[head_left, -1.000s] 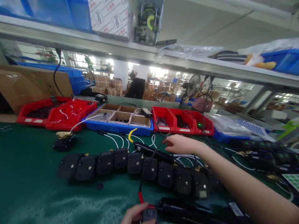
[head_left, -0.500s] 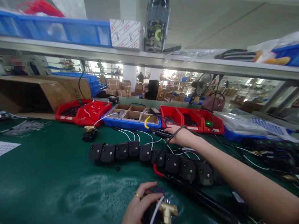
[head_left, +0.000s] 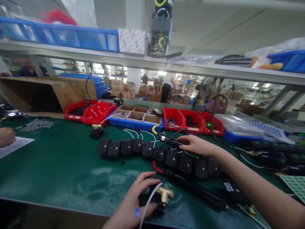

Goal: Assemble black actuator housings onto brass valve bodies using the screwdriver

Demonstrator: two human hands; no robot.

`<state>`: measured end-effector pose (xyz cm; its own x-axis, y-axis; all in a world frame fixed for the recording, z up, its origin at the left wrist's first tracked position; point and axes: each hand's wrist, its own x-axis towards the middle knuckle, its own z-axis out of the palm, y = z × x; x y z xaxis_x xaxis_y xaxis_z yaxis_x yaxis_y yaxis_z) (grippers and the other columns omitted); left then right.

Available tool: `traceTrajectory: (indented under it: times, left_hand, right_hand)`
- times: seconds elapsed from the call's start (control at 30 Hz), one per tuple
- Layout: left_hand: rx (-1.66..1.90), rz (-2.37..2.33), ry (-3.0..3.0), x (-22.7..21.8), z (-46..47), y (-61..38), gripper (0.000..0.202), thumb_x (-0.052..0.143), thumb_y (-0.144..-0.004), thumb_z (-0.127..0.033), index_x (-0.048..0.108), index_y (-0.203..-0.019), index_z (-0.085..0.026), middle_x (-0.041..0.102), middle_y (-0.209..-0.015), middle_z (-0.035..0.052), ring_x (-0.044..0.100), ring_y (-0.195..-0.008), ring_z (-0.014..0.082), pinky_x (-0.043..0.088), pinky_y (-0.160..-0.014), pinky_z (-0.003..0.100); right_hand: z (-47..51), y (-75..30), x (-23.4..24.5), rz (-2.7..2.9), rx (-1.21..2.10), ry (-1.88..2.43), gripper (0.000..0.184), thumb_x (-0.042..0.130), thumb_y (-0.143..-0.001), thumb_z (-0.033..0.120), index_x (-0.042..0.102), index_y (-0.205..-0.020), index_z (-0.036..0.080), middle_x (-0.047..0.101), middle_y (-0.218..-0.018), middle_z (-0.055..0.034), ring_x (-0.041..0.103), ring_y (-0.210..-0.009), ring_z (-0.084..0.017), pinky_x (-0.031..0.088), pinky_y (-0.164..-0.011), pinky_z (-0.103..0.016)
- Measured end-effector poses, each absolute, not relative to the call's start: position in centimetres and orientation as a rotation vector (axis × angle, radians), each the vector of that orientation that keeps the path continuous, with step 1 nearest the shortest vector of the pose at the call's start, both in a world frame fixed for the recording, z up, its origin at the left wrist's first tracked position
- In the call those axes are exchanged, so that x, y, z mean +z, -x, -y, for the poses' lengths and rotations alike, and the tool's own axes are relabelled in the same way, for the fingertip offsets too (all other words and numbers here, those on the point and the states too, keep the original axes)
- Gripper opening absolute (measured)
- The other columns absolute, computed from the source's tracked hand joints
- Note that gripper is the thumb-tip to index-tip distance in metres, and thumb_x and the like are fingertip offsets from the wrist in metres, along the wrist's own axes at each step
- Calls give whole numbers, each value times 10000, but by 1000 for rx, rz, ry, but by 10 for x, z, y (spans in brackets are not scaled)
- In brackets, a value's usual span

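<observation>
My left hand point(head_left: 133, 195) curls around a black-cased brass valve point(head_left: 164, 193) near the front edge, its brass end facing right. A white cable point(head_left: 150, 198) runs from it across my palm. Farther back, my right hand point(head_left: 199, 144) is closed on a black electric screwdriver point(head_left: 170, 140) with a yellow hook-shaped end point(head_left: 155, 128). The tool points left, above a row of several black valve housings point(head_left: 126, 147). Between my hands lies a second black screwdriver point(head_left: 195, 186) with a red hook point(head_left: 157, 167).
A small black round part point(head_left: 123, 162) lies before the row. Behind stand red bins point(head_left: 98, 118), a blue divided tray point(head_left: 133, 123) and more red bins point(head_left: 193, 122). One more valve point(head_left: 96, 132) sits apart. Another person's hand point(head_left: 6, 136) shows at far left. A shelf point(head_left: 143, 58) crosses above.
My right hand has brought the screwdriver slightly toward me and away from the red bins. My left hand with the valve appears slightly farther left and higher as the view shifts.
</observation>
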<state>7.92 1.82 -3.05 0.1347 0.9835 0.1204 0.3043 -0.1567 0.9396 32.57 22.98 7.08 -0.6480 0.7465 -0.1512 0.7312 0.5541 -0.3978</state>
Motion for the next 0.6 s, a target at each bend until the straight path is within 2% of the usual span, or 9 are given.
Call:
traceTrajectory:
  times: [0.07,0.17,0.3,0.4,0.5,0.6]
  left_hand:
    - [1110,-1292,-1630,-17,-20,-68,401,622,-814,-237,677,-1207,-300,546,-1416,84,503,-1333,301,372,-1139,496]
    - [1246,-1407,-1757,8,-38,-59,266,536,-870,-247,717,-1065,-238,662,-1228,93,605,-1186,254,452,-1054,415]
    - [992,-1546,-1936,25,-80,-68,177,605,-846,-303,712,-921,-185,716,-988,83,661,-957,238,504,-877,342]
    - [779,-1728,-1780,14,-108,-79,180,689,-774,-342,669,-776,-163,703,-789,73,673,-791,249,500,-709,314]
    - [729,-1688,-1660,-5,-122,-87,253,659,-786,-341,545,-629,-178,620,-575,24,667,-577,227,461,-528,274]
    - [743,-1596,-1526,-14,-124,-89,288,576,-841,-357,445,-632,-206,577,-502,-14,684,-515,215,487,-474,257]
  right_hand:
    - [-230,-325,69,2729,640,1269,321,601,-999,324,586,-1236,109,608,-1117,-82,608,-1005,-176,517,-960,-374]
    - [-239,-320,62,2733,545,1292,333,621,-988,316,575,-1247,111,602,-1082,-77,602,-984,-177,517,-955,-390]
    - [-260,-303,42,2813,463,1324,316,623,-989,345,592,-1194,106,592,-1085,-82,592,-1011,-187,524,-948,-395]
    - [-272,-291,29,2870,482,1303,310,613,-997,334,589,-1204,105,587,-1128,-89,594,-1032,-187,532,-950,-390]
    - [-269,-290,32,2867,462,1322,305,615,-996,319,587,-1215,108,586,-1139,-89,597,-1030,-184,537,-945,-384]
    - [-239,-301,49,2773,320,1408,258,605,-998,301,601,-1164,103,579,-1137,-91,576,-1063,-191,511,-976,-398]
